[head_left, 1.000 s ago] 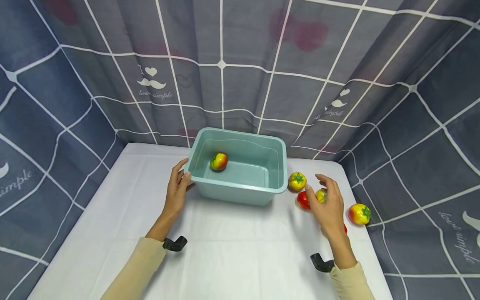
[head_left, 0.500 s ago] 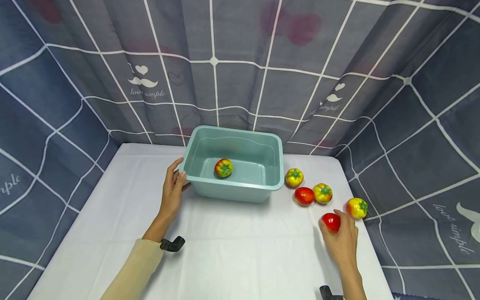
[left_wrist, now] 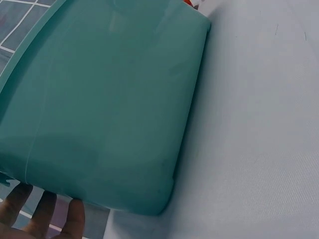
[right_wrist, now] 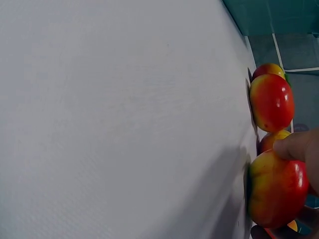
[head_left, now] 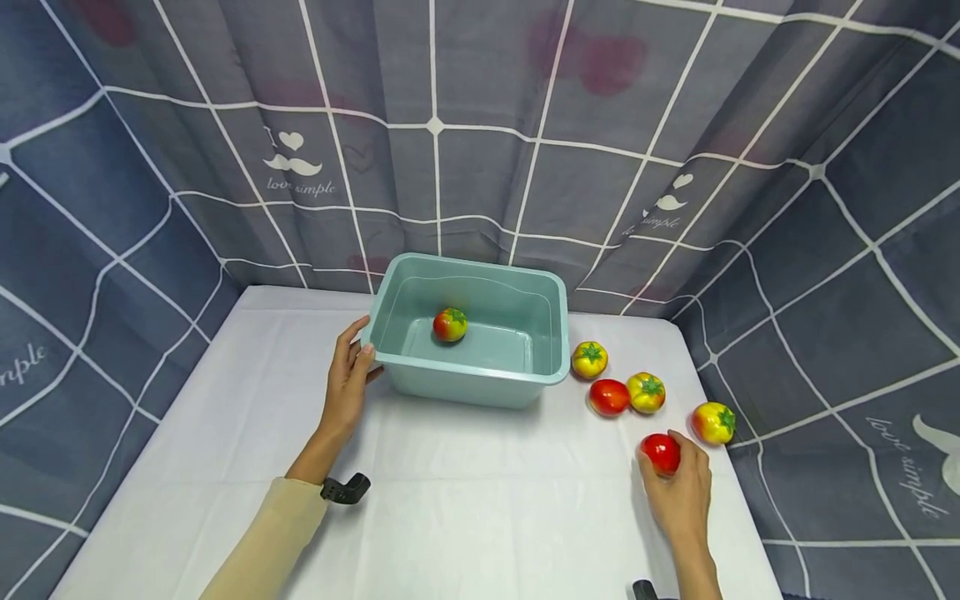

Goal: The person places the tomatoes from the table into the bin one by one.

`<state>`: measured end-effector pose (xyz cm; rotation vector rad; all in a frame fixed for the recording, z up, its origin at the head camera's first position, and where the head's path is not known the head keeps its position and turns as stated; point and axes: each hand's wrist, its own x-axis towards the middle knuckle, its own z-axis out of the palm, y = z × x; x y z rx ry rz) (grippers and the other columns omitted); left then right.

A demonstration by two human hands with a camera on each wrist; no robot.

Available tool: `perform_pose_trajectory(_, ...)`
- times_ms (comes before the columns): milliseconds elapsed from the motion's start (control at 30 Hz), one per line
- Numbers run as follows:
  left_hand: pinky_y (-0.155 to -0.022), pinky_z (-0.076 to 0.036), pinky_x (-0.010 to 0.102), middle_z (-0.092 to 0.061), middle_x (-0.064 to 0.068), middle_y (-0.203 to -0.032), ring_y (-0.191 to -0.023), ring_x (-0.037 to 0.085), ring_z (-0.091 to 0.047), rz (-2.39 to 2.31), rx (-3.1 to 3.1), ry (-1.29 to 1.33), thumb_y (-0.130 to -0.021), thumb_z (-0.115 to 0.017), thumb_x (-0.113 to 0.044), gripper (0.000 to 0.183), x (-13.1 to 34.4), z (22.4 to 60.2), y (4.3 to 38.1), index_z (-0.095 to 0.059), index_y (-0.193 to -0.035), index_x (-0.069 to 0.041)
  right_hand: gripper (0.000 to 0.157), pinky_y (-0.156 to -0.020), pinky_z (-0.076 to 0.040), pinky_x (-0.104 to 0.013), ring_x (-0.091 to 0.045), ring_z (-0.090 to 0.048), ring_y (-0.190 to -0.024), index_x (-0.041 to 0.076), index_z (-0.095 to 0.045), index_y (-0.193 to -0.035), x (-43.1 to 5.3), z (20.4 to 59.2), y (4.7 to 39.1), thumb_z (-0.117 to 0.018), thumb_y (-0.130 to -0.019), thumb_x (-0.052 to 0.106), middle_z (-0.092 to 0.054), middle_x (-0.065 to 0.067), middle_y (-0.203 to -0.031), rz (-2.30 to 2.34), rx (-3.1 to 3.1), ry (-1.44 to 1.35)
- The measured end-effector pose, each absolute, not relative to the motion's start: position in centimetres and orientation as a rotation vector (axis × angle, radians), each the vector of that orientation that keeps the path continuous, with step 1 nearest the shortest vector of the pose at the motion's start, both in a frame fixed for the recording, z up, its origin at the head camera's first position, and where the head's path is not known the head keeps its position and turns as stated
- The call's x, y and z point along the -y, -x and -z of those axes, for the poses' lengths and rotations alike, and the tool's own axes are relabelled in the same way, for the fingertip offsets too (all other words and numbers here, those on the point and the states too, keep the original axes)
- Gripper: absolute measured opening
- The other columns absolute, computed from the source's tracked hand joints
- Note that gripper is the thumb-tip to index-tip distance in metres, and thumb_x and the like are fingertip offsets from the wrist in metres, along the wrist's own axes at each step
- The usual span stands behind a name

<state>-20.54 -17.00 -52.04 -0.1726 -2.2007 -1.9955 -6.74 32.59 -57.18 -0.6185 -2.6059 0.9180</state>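
Note:
A pale teal plastic bin stands at the back of the table, with one red-yellow tomato on its floor. At its left end, my left hand grips the rim, thumb on the near corner and fingers along the outside. Toward the table's right edge, my right hand holds a red tomato between thumb and fingers. The right wrist view shows the thumb pressed on the upper side of this red-yellow tomato, which sits close over the white cloth; the other fingers are partly hidden behind it.
Right of the bin lie a yellow tomato, a red tomato and a yellow-green one. Another red-yellow tomato sits at the right table edge. Grey checked curtains enclose the white table at the back and sides.
My right hand has moved from over the tomatoes toward the near right and taken hold of the red one. The tomato in the bin has rolled rightward and turned. My left hand stays put.

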Motion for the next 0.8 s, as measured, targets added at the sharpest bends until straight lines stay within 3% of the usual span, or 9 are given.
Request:
perform_pose_trajectory(467, -0.114, -0.051, 0.065, -0.054, 0.016, -0.161, -0.145, 0.034, -0.057, 2.004, 2.182, 0.176, -0.118, -0.043, -0.037, 0.052, 17.0, 52.1, 20.5, -0.032, -0.169, -0.034, 0.068, -0.121, -0.04, -0.071, -0.045, -0.047, -0.143, 0.002, -0.049, -0.154, -31.2, 53.6, 9.5, -0.078, -0.096, 0.021, -0.051, -0.026, -0.151, -0.975, 2.54, 0.491)
perform_pose_trajectory(600, -0.114, -0.052, 0.065, -0.054, 0.016, -0.161, -0.143, 0.033, -0.058, 2.01, 2.177, 0.173, -0.118, -0.044, -0.036, 0.053, 17.0, 52.0, 20.5, -0.032, -0.169, -0.03, 0.067, -0.121, -0.042, -0.068, -0.043, -0.05, -0.142, 0.006, -0.05, -0.155, -30.4, 52.2, 11.3, -0.079, -0.096, 0.024, -0.053, -0.023, -0.151, -1.009, 2.5, 0.424)
perform_pose_trajectory(667, -0.113, -0.052, 0.066, -0.055, 0.016, -0.16, -0.142, 0.031, -0.059, 2.009, 2.175, 0.167, -0.118, -0.044, -0.036, 0.053, 17.0, 52.0, 20.5, -0.032, -0.169, -0.028, 0.067, -0.12, -0.044, -0.067, -0.041, -0.052, -0.142, 0.009, -0.051, -0.155, -29.9, 51.4, 12.3, -0.079, -0.096, 0.025, -0.054, -0.021, -0.152, -1.024, 2.479, 0.38)
perform_pose_trajectory(800, -0.113, -0.051, 0.066, -0.055, 0.019, -0.16, -0.135, 0.012, -0.062, 1.998, 2.18, 0.162, -0.118, -0.042, -0.035, 0.052, 16.9, 52.1, 20.5, -0.032, -0.169, -0.03, 0.069, -0.115, -0.05, -0.067, -0.039, -0.054, -0.139, 0.011, -0.05, -0.155, -28.5, 49.4, 14.3, -0.08, -0.096, 0.026, -0.054, -0.019, -0.153, -1.045, 2.449, 0.267)
